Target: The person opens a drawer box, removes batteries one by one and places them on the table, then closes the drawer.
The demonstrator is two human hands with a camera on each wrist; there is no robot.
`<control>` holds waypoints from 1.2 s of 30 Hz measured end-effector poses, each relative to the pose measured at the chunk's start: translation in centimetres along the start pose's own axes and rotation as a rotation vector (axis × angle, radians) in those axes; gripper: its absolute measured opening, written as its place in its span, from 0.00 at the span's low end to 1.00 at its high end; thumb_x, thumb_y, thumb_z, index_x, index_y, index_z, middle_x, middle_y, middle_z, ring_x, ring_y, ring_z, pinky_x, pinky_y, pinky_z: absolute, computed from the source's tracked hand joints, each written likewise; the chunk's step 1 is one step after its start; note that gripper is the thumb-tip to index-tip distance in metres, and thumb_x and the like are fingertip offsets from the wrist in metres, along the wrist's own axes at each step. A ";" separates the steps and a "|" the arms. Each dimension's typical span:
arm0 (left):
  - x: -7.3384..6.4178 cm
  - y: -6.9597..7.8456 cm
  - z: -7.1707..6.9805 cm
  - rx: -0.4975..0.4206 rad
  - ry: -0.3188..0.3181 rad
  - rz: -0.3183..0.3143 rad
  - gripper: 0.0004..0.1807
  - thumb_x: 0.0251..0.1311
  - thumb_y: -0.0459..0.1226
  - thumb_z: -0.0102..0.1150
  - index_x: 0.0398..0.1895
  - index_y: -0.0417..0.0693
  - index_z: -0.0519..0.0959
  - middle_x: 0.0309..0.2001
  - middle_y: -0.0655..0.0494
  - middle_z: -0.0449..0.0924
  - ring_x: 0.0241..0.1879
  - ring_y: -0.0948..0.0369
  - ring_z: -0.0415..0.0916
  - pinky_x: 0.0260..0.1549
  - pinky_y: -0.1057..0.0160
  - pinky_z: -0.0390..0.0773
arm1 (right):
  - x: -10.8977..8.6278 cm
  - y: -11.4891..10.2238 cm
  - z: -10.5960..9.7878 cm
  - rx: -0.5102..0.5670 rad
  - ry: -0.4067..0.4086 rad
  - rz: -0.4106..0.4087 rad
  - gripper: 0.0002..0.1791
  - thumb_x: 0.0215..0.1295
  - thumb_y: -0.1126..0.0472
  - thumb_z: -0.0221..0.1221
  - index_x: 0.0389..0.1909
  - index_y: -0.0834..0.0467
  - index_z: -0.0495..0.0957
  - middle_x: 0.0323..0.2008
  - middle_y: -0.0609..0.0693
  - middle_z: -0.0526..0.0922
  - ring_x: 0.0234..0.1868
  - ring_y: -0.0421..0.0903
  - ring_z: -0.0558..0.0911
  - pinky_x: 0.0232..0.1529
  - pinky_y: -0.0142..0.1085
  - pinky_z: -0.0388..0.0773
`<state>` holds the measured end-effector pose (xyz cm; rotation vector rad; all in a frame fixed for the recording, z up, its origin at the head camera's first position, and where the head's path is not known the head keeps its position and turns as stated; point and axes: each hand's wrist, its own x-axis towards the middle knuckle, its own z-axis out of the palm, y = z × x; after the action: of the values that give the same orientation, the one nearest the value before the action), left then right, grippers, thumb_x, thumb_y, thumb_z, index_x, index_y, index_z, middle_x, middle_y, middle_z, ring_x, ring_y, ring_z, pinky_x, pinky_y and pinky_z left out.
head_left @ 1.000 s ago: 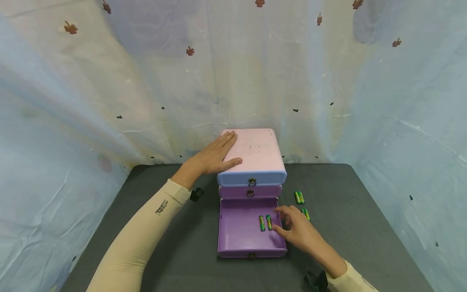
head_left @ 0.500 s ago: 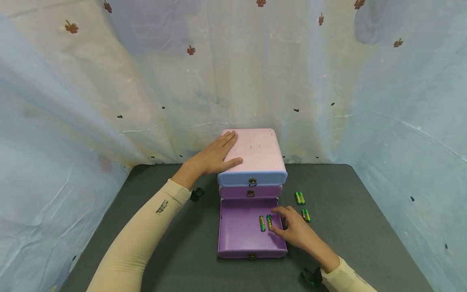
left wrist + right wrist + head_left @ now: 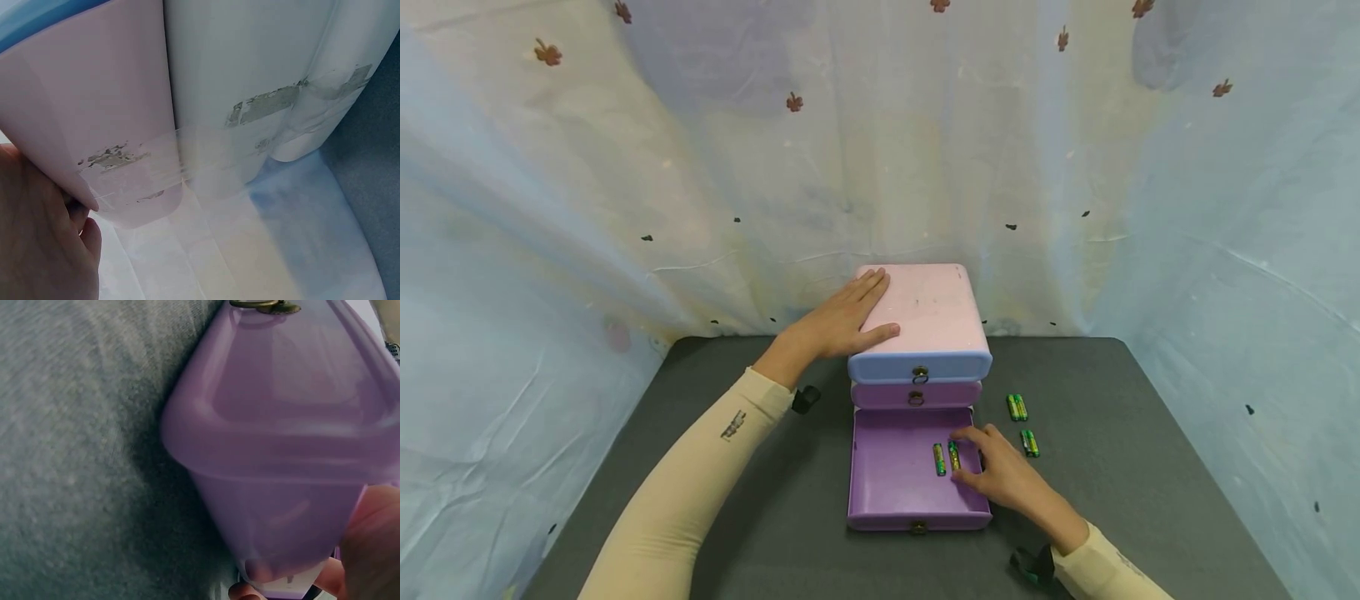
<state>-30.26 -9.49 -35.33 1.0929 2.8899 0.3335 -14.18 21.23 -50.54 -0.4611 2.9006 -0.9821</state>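
My left hand (image 3: 842,321) rests flat, with fingers spread, on the pink top of a small drawer cabinet (image 3: 928,304). In the left wrist view, part of this hand (image 3: 47,231) lies against the pink side (image 3: 94,106). The lowest purple drawer (image 3: 887,483) is pulled out. Two green batteries, a left one (image 3: 939,460) and a right one (image 3: 953,456), lie in it. My right hand (image 3: 1003,471) reaches over its right wall, with thumb and forefinger apart around the right battery's two ends. The right wrist view shows mainly the drawer's outside (image 3: 281,425), with the batteries hidden.
On the dark grey table (image 3: 1105,467), right of the cabinet, lie a pair of green batteries (image 3: 1017,407) and, nearer, more green batteries (image 3: 1029,443). Above the pulled-out drawer are a closed purple drawer (image 3: 880,395) and a blue one (image 3: 883,367). A patterned curtain (image 3: 880,167) hangs behind.
My right hand has moved a little left, from the right of the right battery to around its ends. The left hand stays on the cabinet. Both batteries in the drawer lie as before.
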 end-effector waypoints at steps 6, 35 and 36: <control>0.0 0.1 -0.2 -0.003 0.004 0.008 0.52 0.80 0.66 0.40 0.89 0.45 0.34 0.89 0.51 0.29 0.87 0.56 0.26 0.85 0.54 0.33 | 0.2 0.1 0.1 -0.020 -0.005 0.003 0.32 0.56 0.59 0.82 0.62 0.53 0.83 0.42 0.51 0.77 0.36 0.43 0.71 0.36 0.41 0.76; 0.1 0.0 0.0 -0.007 -0.001 -0.001 0.52 0.80 0.67 0.38 0.89 0.47 0.33 0.89 0.53 0.27 0.87 0.57 0.25 0.84 0.56 0.31 | 0.4 -0.1 0.5 -0.017 0.011 0.030 0.29 0.54 0.63 0.82 0.57 0.53 0.84 0.43 0.52 0.78 0.41 0.46 0.76 0.42 0.48 0.81; 0.1 0.0 0.1 -0.005 -0.001 -0.002 0.52 0.79 0.67 0.38 0.89 0.47 0.33 0.89 0.53 0.27 0.87 0.57 0.24 0.84 0.56 0.31 | 0.4 -0.1 0.5 -0.016 0.015 0.028 0.29 0.53 0.64 0.82 0.57 0.53 0.84 0.43 0.52 0.78 0.41 0.46 0.75 0.42 0.47 0.81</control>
<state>-30.36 -9.43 -35.40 1.0891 2.8873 0.3390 -14.47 20.76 -50.86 -0.4147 2.9219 -0.9627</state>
